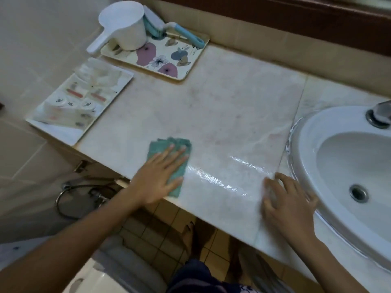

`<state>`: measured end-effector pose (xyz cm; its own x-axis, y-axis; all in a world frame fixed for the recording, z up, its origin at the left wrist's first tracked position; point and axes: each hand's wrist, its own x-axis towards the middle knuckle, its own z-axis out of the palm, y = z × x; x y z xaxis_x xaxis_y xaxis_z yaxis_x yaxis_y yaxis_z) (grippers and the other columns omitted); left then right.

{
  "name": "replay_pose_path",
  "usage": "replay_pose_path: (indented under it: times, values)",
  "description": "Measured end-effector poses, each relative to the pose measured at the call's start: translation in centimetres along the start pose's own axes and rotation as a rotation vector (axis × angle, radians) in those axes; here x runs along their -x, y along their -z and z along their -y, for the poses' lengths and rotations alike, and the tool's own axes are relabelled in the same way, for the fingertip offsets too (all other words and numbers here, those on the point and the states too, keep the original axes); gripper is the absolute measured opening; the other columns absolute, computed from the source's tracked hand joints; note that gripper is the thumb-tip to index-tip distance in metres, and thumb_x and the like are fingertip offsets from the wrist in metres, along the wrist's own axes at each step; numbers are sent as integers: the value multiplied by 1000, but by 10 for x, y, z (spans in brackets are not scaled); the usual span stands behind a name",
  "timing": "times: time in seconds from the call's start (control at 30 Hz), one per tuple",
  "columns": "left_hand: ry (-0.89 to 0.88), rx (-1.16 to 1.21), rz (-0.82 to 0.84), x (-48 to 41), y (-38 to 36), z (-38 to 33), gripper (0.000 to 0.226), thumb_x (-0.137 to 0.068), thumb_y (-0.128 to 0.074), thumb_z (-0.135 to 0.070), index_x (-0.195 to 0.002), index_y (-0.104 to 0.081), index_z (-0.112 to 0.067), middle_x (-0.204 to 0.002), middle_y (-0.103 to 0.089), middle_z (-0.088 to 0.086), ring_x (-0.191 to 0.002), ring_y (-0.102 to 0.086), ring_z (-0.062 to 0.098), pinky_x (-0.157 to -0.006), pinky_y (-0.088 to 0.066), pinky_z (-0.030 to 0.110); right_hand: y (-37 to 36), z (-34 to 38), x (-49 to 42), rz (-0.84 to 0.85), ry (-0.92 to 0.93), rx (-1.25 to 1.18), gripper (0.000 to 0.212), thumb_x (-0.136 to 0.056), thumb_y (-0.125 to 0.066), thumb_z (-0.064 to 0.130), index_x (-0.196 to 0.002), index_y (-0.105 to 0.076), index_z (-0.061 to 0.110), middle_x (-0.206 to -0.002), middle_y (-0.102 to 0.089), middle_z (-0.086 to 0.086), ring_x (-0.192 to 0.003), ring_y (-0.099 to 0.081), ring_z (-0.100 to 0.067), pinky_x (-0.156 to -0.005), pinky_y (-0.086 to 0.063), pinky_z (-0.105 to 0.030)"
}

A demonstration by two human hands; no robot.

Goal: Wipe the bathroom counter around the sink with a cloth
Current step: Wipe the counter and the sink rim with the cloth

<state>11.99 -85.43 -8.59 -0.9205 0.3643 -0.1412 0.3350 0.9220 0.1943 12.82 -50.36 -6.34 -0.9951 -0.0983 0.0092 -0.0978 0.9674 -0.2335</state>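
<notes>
A folded teal cloth (pixel 169 145) lies flat on the pale marble counter (pixel 222 106) near its front edge. My left hand (pixel 156 176) presses down on the cloth with fingers spread. My right hand (pixel 287 204) rests on the counter's front edge, fingers apart, holding nothing, just left of the white sink (pixel 347 166). A wet, glossy streak (pixel 228 174) runs across the counter between the two hands. The sink's drain (pixel 358 193) and part of the tap (pixel 380 113) show at the right.
A floral tray (pixel 169 60) at the back holds a white scoop jug (pixel 124 26) and a blue-handled brush (pixel 169 28). A white tray of small toiletries (pixel 78 102) sits at the counter's left end. Tiled walls stand left and behind; floor tiles and a hose lie below.
</notes>
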Motion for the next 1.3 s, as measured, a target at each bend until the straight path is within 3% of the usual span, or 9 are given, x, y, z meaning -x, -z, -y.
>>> replay_pose_path:
  times: [0.17,0.3,0.4,0.53,0.63,0.77,0.87,1.07,1.3]
  values:
    - [515,48,-49,-76,40,108,64,-101,-25,-50,-156,-6,-23,-163,4,-2,-149,7,23,-119,-4,43,-3,-2,-3,-38,3,22,36,-73,-49,30,-105,-65,26,-119,-60,0,-112,-51,-17,-88,-33,-49]
    - [645,83,-88,-129,30,49,64,-100,-19,-49,-156,-6,-19,-163,7,0,-149,8,27,-120,-3,48,-1,-1,-2,-31,-13,27,43,-73,-46,30,-108,-69,25,-120,-63,-4,-111,-59,-24,-88,-36,-51]
    - [356,85,-61,-125,0,-54,67,-96,-16,-52,-155,-9,-21,-163,5,-2,-150,5,27,-118,-9,50,3,-4,-1,49,-1,-7,44,-69,-54,25,-109,-71,22,-120,-64,-9,-109,-61,-33,-87,-43,-54]
    - [-84,80,-14,-80,-35,-173,65,-97,-26,-50,-154,-21,-19,-163,-4,-1,-150,4,27,-117,-8,49,29,-13,11,-19,-166,-211,55,-75,-34,37,-109,-70,16,-123,-63,-6,-113,-56,-30,-94,-45,-49]
    - [-364,22,16,-62,-39,-190,62,-100,-27,-51,-154,-17,-21,-163,-1,-2,-150,7,24,-117,3,42,48,-28,30,-220,-306,-107,46,-74,-44,30,-110,-67,14,-123,-60,-10,-113,-50,-34,-90,-41,-51]
    - [-677,-46,80,-108,-22,-153,66,-99,-27,-55,-155,-11,-25,-163,-2,-6,-150,7,16,-119,2,34,54,-63,34,-57,-579,60,52,-85,-62,37,-131,-51,16,-138,-46,-16,-123,-40,-39,-97,-34,-57]
    - [-489,-53,32,-176,-11,-113,68,-96,-27,-59,-155,-14,-27,-163,-5,-7,-150,2,15,-120,-7,37,45,-79,38,100,-616,190,51,-88,-43,56,-126,-54,24,-125,-57,-8,-113,-51,-33,-96,-30,-52]
    - [22,39,-28,-257,11,-106,67,-99,-23,-53,-156,-7,-21,-163,5,-3,-150,7,21,-119,-4,42,31,-80,40,31,-554,323,38,-92,-39,45,-118,-56,23,-90,-63,1,-88,-58,-27,-92,-25,-50]
    - [76,130,-108,-152,-34,-219,68,-97,-25,-48,-155,-12,-15,-163,-3,2,-150,5,24,-119,-3,44,24,-85,40,-53,-529,283,30,-91,-55,40,-113,-62,21,-85,-65,-3,-82,-57,-31,-89,-27,-53]
